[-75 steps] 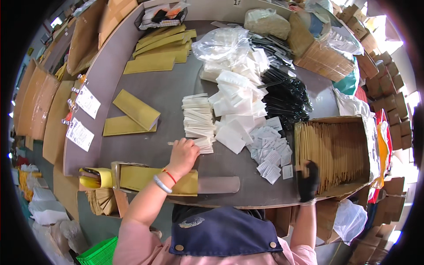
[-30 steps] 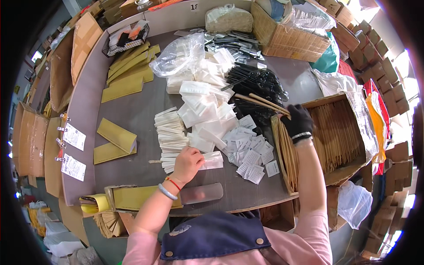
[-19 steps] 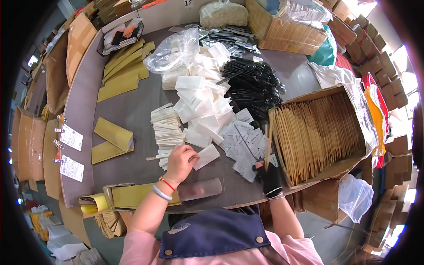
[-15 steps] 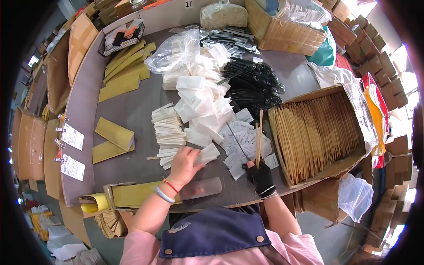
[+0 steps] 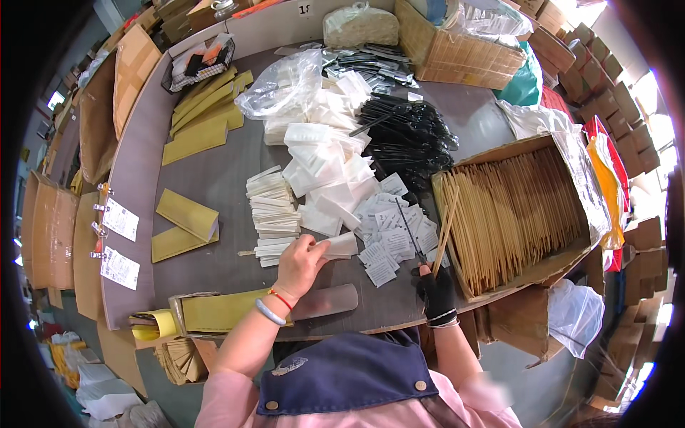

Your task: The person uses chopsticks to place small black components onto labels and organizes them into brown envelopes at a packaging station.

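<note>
We pinch a white packet (image 5: pixel 344 246) between the thumb and fingers of our left hand (image 5: pixel 300 265), just beside the row of stacked packets (image 5: pixel 272 205); our right hand (image 5: pixel 437 291), black-gloved, is clamped around wooden sticks (image 5: pixel 447 228) and a thin dark utensil (image 5: pixel 412 232) near the printed cards (image 5: pixel 378 264)

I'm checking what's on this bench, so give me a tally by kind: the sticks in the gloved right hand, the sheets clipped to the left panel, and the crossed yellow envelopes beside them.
Wooden sticks in the right hand: 2
Black stick in the same hand: 1
Clipped white sheets: 2
Crossed yellow envelopes: 2
Total: 7
</note>
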Demonstrator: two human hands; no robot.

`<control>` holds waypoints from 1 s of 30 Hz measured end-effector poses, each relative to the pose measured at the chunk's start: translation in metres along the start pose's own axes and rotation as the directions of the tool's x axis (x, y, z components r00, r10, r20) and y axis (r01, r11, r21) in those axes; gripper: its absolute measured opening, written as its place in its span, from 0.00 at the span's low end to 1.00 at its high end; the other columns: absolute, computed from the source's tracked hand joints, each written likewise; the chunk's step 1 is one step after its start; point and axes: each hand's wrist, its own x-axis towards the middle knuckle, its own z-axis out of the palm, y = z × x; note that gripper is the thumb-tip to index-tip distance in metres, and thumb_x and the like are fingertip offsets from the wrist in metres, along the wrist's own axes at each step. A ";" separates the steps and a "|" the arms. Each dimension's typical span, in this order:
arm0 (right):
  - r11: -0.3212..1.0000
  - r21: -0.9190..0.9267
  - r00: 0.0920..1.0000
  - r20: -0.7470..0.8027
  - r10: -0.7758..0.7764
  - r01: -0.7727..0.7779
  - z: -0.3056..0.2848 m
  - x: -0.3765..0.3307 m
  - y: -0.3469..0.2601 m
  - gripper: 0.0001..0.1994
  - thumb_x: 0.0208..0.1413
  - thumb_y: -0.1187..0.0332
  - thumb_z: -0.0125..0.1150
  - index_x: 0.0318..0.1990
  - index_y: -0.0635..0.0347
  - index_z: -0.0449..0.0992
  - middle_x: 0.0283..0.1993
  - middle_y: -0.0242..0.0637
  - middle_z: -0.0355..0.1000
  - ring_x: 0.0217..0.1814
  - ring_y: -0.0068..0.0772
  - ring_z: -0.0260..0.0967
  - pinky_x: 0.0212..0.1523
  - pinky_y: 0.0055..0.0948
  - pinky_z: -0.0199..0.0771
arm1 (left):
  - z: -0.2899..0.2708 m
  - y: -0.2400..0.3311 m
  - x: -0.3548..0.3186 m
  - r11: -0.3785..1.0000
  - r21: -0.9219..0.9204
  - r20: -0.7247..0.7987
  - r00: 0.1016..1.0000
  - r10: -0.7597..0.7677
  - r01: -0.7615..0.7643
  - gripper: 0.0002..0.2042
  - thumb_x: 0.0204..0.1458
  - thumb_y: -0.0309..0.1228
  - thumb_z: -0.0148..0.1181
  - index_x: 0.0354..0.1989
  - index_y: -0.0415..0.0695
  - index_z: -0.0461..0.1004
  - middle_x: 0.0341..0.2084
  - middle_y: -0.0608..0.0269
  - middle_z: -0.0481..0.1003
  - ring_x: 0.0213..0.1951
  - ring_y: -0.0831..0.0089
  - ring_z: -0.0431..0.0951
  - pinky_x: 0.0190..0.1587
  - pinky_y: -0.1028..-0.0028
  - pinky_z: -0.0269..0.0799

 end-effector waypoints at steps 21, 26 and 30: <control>0.999 -0.010 0.999 0.033 -0.037 0.037 -0.008 0.006 -0.007 0.13 0.57 0.61 0.65 0.39 0.63 0.74 0.23 0.23 0.67 0.22 0.14 0.61 0.23 0.18 0.59 | -0.038 -0.018 0.001 0.607 -0.653 0.426 0.882 -0.201 0.454 0.06 0.51 0.24 0.65 0.30 0.40 0.72 0.23 0.76 0.72 0.28 0.88 0.69 0.30 0.80 0.69; 0.992 -0.085 0.995 0.056 -0.088 0.093 -0.008 0.008 -0.005 0.12 0.57 0.62 0.65 0.38 0.63 0.74 0.23 0.22 0.66 0.21 0.13 0.58 0.22 0.18 0.57 | -0.054 -0.013 -0.029 0.960 -0.260 0.580 0.812 0.068 0.105 0.05 0.41 0.28 0.69 0.27 0.44 0.82 0.25 0.60 0.76 0.28 0.67 0.75 0.33 0.70 0.72; 0.993 -0.081 0.995 0.067 -0.074 0.080 -0.007 0.008 -0.009 0.12 0.56 0.63 0.66 0.38 0.63 0.75 0.23 0.21 0.66 0.22 0.12 0.59 0.23 0.17 0.58 | -0.057 0.005 -0.045 0.971 -0.237 0.366 0.929 0.054 0.038 0.08 0.36 0.32 0.71 0.26 0.47 0.82 0.25 0.67 0.71 0.34 0.65 0.71 0.39 0.67 0.69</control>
